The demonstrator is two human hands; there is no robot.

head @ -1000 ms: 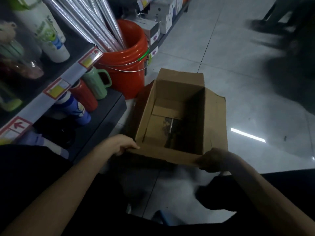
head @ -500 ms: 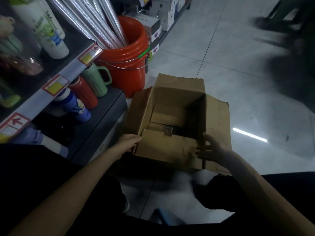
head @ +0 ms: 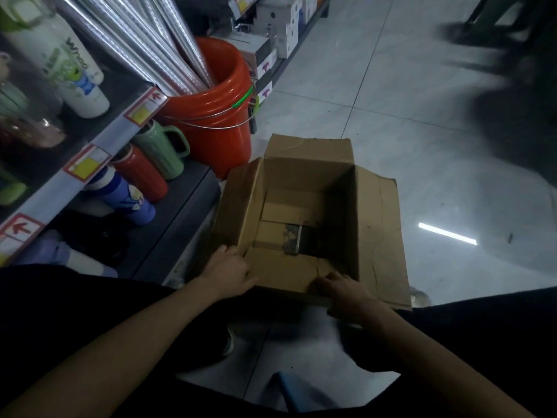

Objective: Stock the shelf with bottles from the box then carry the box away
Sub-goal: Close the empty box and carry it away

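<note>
An open brown cardboard box [head: 373, 224] stands on the grey tiled floor in front of me, with no bottles visible inside. My left hand [head: 229, 271] rests on the box's near left corner, pressing on the near flap [head: 283, 273]. My right hand [head: 340, 289] lies on the same flap near its right end. On the lower shelf [head: 180, 200] at left stand a green bottle [head: 162, 149], a red bottle [head: 141, 173] and a blue bottle [head: 123, 194]. A white bottle [head: 69, 64] stands on the upper shelf.
An orange bucket [head: 217, 116] holding shiny rolls stands just behind the box, against the shelf end. White boxed goods [head: 280, 22] line the shelving farther back. A dark blurred shape [head: 518, 95] is at the far right. Tiled floor extends to the right.
The near flap has been folded inward over the box opening. Both hands moved from gripping the box's near edge onto the flap, and the box sits lower and closer.
</note>
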